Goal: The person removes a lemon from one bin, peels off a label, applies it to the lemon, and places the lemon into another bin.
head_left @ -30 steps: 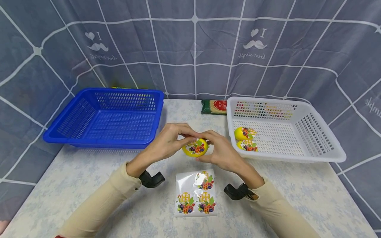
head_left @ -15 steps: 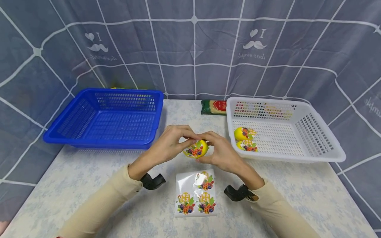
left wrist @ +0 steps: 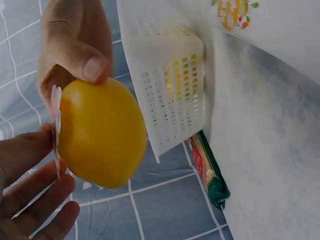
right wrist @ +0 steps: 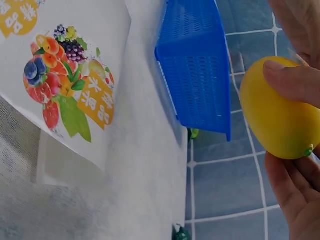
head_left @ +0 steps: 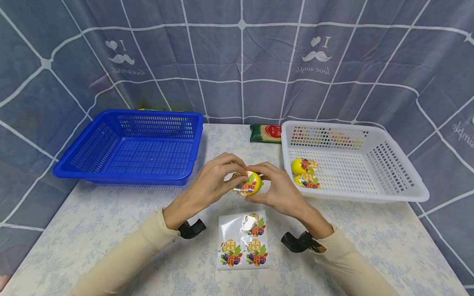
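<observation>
A yellow lemon with a fruit-print sticker on its near face is between both hands, above the table. My right hand holds it by the right end, thumb below and fingers above. On the left end, my left hand lays its fingers against the sticker. Seen from the left wrist, the sticker stands partly off the lemon along its edges. The right wrist view shows a thumb on the lemon. Below the hands lies a white sticker sheet bearing 3 fruit prints.
A blue basket stands at the left. At the right, a white basket contains two stickered lemons. Beside it at the back lies a green and red packet. A tile-patterned curtain closes off the back and sides.
The lemon has shifted slightly right and turned. My left fingers have moved from its top edge down over the sticker's left part. The right hand keeps its hold.
</observation>
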Demonstrator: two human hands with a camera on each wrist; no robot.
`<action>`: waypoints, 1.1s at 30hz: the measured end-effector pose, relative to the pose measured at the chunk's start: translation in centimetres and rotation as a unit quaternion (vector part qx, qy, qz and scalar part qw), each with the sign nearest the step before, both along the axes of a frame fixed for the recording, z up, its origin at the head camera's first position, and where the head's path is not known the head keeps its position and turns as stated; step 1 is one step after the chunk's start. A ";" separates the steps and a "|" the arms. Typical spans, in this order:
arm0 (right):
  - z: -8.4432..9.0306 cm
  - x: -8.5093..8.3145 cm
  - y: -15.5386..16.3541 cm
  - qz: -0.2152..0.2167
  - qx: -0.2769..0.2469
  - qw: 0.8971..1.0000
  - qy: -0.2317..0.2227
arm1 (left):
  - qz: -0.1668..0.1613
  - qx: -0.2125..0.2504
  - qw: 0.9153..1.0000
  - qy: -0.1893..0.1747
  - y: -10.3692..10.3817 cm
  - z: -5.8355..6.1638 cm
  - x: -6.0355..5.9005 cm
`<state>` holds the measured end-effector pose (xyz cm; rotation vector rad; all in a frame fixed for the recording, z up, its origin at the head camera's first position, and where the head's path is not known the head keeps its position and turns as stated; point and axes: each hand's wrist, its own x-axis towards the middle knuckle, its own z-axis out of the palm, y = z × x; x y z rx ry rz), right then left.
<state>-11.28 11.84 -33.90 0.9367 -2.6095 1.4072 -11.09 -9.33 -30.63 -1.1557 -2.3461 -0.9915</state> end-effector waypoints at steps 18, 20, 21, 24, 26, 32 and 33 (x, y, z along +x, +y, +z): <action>3.0 0.9 2.1 -0.041 0.007 0.997 0.061 | -0.067 0.057 0.994 -0.072 0.3 0.2 -0.4; 3.3 1.0 2.4 -0.043 0.004 0.997 0.067 | -0.066 0.072 0.991 -0.095 0.7 0.2 -0.4; 3.3 1.0 2.6 -0.045 0.005 0.997 0.069 | -0.068 0.081 0.988 -0.109 0.8 0.2 -0.4; 3.5 1.0 3.1 -0.048 0.004 0.996 0.071 | -0.084 0.105 0.979 -0.155 1.3 0.2 -0.6; 3.6 1.1 3.5 -0.051 0.000 0.996 0.075 | -0.093 0.113 0.973 -0.180 1.7 0.3 -0.7; 3.8 0.9 4.5 -0.059 0.003 0.995 0.080 | -0.084 0.065 0.978 -0.181 2.8 0.8 -1.3; 3.8 0.9 4.8 -0.059 0.003 0.996 0.073 | -0.082 0.055 0.979 -0.176 3.1 0.9 -1.5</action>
